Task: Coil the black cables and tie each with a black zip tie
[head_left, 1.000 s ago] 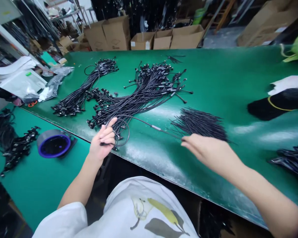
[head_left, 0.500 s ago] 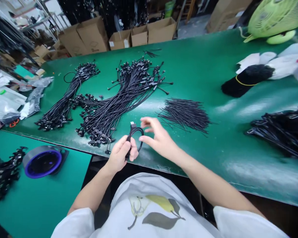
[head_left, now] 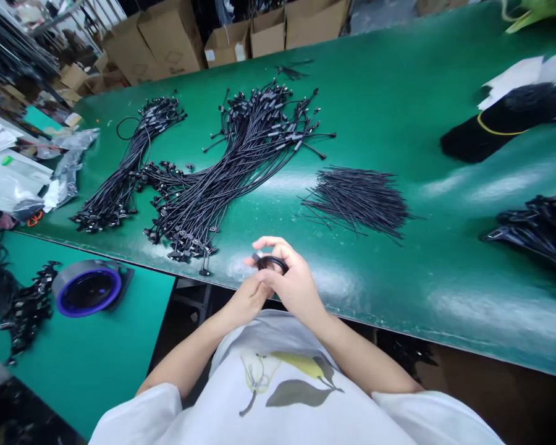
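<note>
**Above the near edge of the counter (head_left: 375,290), the left hand (head_left: 248,300) and right hand (head_left: 296,281) meet on a black cable coil (head_left: 269,264)**

Far to the left of the hands, a lower teal counter (head_left: 88,377) carries a tangle of black connectors (head_left: 28,309) and a roll of grey tape with a blue core (head_left: 89,288), while shiny plastic bags (head_left: 67,173) lie higher up. Ahead and left of the hands, a bundle of black connector cables (head_left: 120,173) lies beside a larger bundle (head_left: 222,179), whose connector ends stop just short of the left hand.

Between the hands, the coil is now a small, tight ring held off the counter; half a second earlier it was a wider loop, and the right hand was open beside it. The right hand has closed on the ring, its fingers curled around it, with a small plug end (head_left: 257,256) poking out to the left. The left hand sits narrow and curled against the right, so I cannot tell whether it grips the cable too.

Right of the hands lies a pile of thin black wires (head_left: 356,201), then a black tuft with a yellow band (head_left: 495,123) and a dark heap of cables (head_left: 532,225).
</note>
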`<state>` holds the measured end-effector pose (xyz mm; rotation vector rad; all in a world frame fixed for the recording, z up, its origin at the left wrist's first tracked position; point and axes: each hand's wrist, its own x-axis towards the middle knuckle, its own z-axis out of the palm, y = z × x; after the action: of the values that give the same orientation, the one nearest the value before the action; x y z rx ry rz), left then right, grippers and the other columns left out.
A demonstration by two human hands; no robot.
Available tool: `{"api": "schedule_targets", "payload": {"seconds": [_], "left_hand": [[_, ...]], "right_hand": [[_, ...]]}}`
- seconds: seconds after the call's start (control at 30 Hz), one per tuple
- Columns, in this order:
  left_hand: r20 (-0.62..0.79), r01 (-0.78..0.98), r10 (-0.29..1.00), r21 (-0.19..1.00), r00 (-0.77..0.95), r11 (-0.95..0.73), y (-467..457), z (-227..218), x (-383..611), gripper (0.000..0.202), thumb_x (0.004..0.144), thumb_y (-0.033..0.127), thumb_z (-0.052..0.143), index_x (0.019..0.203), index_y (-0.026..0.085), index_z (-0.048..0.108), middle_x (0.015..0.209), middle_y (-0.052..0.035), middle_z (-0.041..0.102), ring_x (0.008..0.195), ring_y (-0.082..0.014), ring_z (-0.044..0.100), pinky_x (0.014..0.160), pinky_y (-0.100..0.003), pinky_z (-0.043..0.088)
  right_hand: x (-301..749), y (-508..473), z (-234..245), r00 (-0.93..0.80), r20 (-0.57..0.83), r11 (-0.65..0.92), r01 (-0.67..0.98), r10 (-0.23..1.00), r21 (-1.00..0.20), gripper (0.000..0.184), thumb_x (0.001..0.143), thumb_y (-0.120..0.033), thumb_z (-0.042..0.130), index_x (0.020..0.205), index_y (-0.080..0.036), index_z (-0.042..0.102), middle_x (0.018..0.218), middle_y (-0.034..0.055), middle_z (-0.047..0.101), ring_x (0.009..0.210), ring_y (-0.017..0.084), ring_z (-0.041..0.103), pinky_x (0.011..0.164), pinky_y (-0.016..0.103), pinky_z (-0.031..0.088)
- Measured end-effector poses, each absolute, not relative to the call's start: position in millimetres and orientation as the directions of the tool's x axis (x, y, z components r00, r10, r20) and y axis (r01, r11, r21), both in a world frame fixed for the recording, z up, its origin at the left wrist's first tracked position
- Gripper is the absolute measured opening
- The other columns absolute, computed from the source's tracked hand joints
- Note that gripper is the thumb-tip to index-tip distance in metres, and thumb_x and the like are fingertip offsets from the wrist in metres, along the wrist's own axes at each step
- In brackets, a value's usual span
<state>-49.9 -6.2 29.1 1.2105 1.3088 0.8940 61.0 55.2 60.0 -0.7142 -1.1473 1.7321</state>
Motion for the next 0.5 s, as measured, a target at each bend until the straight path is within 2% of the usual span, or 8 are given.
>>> {"api": "schedule_targets", "payload": {"seconds": [0.07, 0.13, 0.2, 0.27, 0.33, 0.4, 0.47, 0.5], "left_hand": [[-0.183, 0.204, 0.962, 0.969, 0.201, 0.142, -6.6, 28.2, -49.8, 0.049, 0.091, 0.062, 0.037, 0.077, 0.018, 0.055, 0.072, -0.0028, 0.052, 0.07, -0.0165, 0.047, 0.072, -0.031, 0.041], [-0.15, 0.21, 0.964, 0.972, 0.22, 0.103, -4.8, 27.6, -49.8, 0.054, 0.09, 0.065, 0.035, 0.073, 0.018, 0.056, 0.075, -0.0049, 0.054, 0.076, -0.0182, 0.05, 0.078, -0.032, 0.042], [-0.145, 0.161, 0.97, 0.98, 0.194, 0.114, -1.4, 28.1, -48.7, 0.055, 0.087, 0.068, 0.04, 0.077, 0.018, 0.059, 0.083, -0.0071, 0.058, 0.088, -0.0211, 0.053, 0.086, -0.034, 0.042], [-0.223, 0.008, 0.953, 0.974, 0.203, 0.226, 2.1, 30.2, -45.9, 0.052, 0.083, 0.068, 0.049, 0.081, 0.018, 0.06, 0.082, -0.0072, 0.059, 0.09, -0.0221, 0.055, 0.088, -0.036, 0.043], [-0.357, -0.213, 0.884, 0.878, 0.303, 0.428, 4.3, 34.4, -42.4, 0.05, 0.08, 0.066, 0.057, 0.079, 0.016, 0.058, 0.069, -0.0034, 0.055, 0.073, -0.0188, 0.055, 0.078, -0.036, 0.048], [-0.446, -0.4, 0.788, 0.688, 0.425, 0.605, 4.7, 40.6, -39.2, 0.043, 0.079, 0.057, 0.064, 0.079, 0.014, 0.058, 0.059, 0.0022, 0.046, 0.057, -0.0125, 0.047, 0.066, -0.032, 0.048], [-0.472, -0.501, 0.729, 0.531, 0.495, 0.684, 4.1, 47.5, -36.6, 0.035, 0.079, 0.046, 0.07, 0.085, 0.012, 0.06, 0.06, 0.0039, 0.041, 0.056, -0.0095, 0.045, 0.065, -0.028, 0.047], [-0.479, -0.528, 0.72, 0.49, 0.502, 0.694, 3.7, 50.8, -35.2, 0.033, 0.078, 0.041, 0.071, 0.087, 0.011, 0.062, 0.063, 0.0034, 0.041, 0.058, -0.0092, 0.046, 0.065, -0.027, 0.047]], "right_hand": [[61.1, 54.2, 59.0, -0.416, -0.011, -0.186, -0.384, 0.909, -0.904, 0.035, 0.074, -0.032, 0.075, 0.081, -0.022, 0.042, 0.099, -0.0009, 0.054, 0.058, 0.005, 0.053, 0.052, 0.021, 0.046], [60.8, 58.0, 57.2, -0.429, -0.051, -0.252, -0.427, 0.902, -0.868, 0.028, 0.082, -0.034, 0.067, 0.092, -0.025, 0.042, 0.085, -0.0057, 0.05, 0.043, 0.002, 0.038, 0.039, 0.017, 0.033], [60.5, 64.5, 56.0, -0.443, -0.049, -0.277, -0.467, 0.895, -0.84, 0.022, 0.088, -0.038, 0.059, 0.096, -0.025, 0.044, 0.073, -0.0083, 0.044, 0.039, 0.002, 0.031, 0.035, 0.016, 0.025], [61.2, 72.0, 56.4, -0.457, -0.021, -0.255, -0.457, 0.889, -0.852, 0.021, 0.088, -0.039, 0.058, 0.095, -0.023, 0.047, 0.065, -0.0095, 0.039, 0.038, 0.002, 0.028, 0.035, 0.015, 0.022], [63.5, 79.3, 58.6, -0.531, -0.018, -0.277, -0.412, 0.847, -0.868, 0.023, 0.086, -0.041, 0.06, 0.089, -0.021, 0.049, 0.058, -0.0104, 0.035, 0.038, 0.002, 0.025, 0.034, 0.015, 0.02], [66.9, 85.7, 61.4, -0.626, -0.046, -0.355, -0.379, 0.778, -0.854, 0.026, 0.084, -0.042, 0.063, 0.083, -0.019, 0.05, 0.054, -0.0112, 0.032, 0.037, 0.002, 0.021, 0.033, 0.014, 0.017], [70.4, 90.5, 63.6, -0.694, -0.054, -0.433, -0.384, 0.718, -0.816, 0.028, 0.083, -0.042, 0.065, 0.081, -0.018, 0.051, 0.054, -0.0113, 0.033, 0.037, 0.001, 0.019, 0.032, 0.013, 0.014], [71.8, 92.3, 64.0, -0.711, -0.047, -0.45, -0.391, 0.702, -0.803, 0.029, 0.082, -0.042, 0.066, 0.08, -0.017, 0.051, 0.055, -0.011, 0.034, 0.038, 0.001, 0.019, 0.032, 0.013, 0.014]]}}
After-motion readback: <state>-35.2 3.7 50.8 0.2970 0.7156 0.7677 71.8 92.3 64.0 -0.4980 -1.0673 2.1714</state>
